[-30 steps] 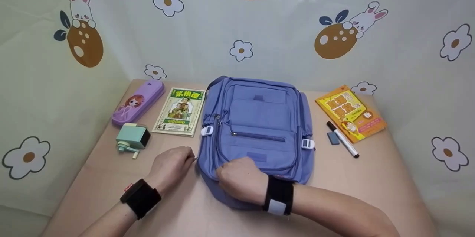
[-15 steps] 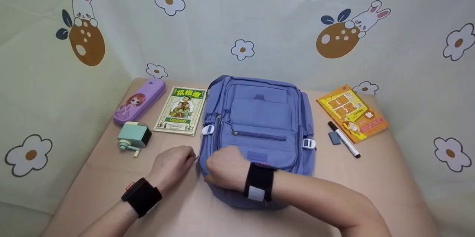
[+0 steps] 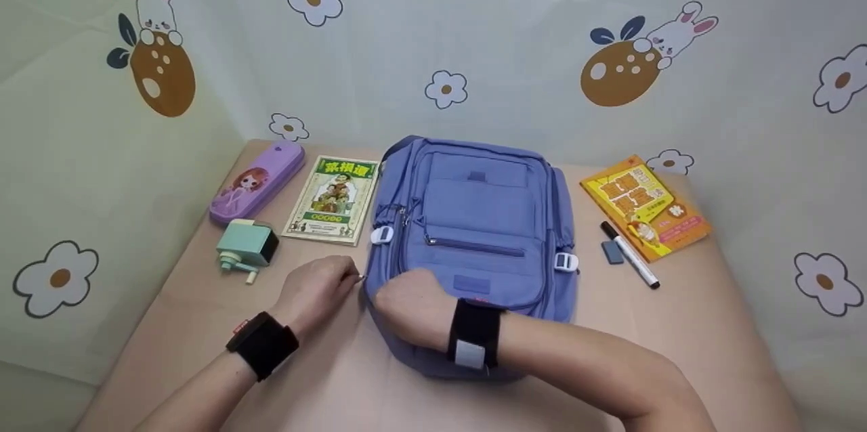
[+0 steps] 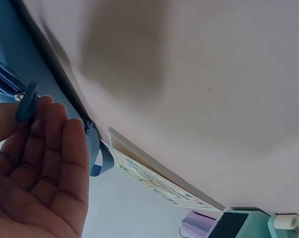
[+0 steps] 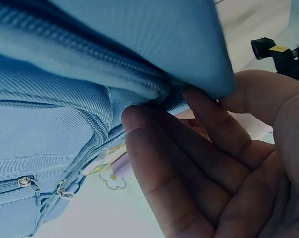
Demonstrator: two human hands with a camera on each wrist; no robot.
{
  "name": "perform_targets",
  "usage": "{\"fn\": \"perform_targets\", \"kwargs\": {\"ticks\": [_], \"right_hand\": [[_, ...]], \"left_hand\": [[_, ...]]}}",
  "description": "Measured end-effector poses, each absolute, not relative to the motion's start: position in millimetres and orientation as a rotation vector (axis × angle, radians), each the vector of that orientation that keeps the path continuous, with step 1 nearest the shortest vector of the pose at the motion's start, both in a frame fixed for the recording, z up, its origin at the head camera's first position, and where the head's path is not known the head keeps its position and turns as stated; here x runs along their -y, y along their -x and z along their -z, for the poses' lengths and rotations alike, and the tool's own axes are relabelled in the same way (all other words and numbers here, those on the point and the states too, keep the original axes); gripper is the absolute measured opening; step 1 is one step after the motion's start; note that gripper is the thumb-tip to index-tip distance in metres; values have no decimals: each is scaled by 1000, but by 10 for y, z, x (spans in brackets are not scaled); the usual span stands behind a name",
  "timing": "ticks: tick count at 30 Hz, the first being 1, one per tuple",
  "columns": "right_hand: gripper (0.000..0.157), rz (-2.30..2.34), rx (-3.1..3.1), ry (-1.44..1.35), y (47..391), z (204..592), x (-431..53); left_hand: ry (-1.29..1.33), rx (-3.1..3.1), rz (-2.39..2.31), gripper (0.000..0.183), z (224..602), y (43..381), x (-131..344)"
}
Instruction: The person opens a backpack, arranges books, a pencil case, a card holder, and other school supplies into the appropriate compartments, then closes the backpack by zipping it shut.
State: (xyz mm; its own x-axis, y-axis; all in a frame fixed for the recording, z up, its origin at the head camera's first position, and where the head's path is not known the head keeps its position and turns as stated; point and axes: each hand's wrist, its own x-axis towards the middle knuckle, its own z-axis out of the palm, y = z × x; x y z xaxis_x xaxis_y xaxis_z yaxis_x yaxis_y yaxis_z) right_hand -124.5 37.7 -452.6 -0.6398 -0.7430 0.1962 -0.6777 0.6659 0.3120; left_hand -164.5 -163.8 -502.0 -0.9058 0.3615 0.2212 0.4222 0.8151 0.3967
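Observation:
A blue-purple backpack (image 3: 484,208) lies front side up on the table, its bottom toward me. At its lower left side my left hand (image 3: 322,290) pinches a zipper pull (image 4: 27,103) between thumb and forefinger, the other fingers loosely bent. My right hand (image 3: 416,307) reaches over the bag's lower left corner. In the right wrist view its thumb and forefinger pinch a fold of the backpack's fabric (image 5: 189,49) beside a zipper seam (image 5: 80,49). The head view hides the right fingertips behind the back of the hand.
Left of the bag lie a green-and-cream book (image 3: 332,198), a purple pencil case (image 3: 257,181) and a teal crank pencil sharpener (image 3: 247,242). To its right are an orange book (image 3: 643,205), a black-capped marker (image 3: 631,256) and a small blue-grey eraser (image 3: 612,252). A printed curtain (image 3: 366,46) stands behind.
My right hand has moved left across the bag's lower front to its lower left corner. The left hand keeps its pinch and has shifted only slightly away from me along the bag's side.

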Motion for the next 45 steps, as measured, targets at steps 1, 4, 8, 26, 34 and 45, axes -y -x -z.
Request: {"fn": "perform_targets", "kwargs": {"ticks": [1, 4, 8, 26, 34, 45], "right_hand": [[25, 295, 2574, -1133, 1245, 4521, -385], [25, 270, 2584, -1139, 1244, 4510, -399], [26, 245, 2602, -1146, 1237, 4501, -408], [29, 201, 2575, -1118, 1229, 4522, -412], [29, 182, 2616, -1105, 1256, 4517, -406], [29, 48, 2700, -1170, 1182, 4509, -630]], "left_hand": [[614, 2866, 675, 12, 5023, 1684, 1638], [587, 2888, 689, 8, 5028, 1813, 1639], [544, 2941, 700, 5, 5023, 2010, 1639], [489, 2931, 662, 9, 5068, 2571, 1481], [636, 2864, 651, 22, 5059, 2452, 1485], [1278, 2808, 593, 74, 5002, 1845, 1602]]}}
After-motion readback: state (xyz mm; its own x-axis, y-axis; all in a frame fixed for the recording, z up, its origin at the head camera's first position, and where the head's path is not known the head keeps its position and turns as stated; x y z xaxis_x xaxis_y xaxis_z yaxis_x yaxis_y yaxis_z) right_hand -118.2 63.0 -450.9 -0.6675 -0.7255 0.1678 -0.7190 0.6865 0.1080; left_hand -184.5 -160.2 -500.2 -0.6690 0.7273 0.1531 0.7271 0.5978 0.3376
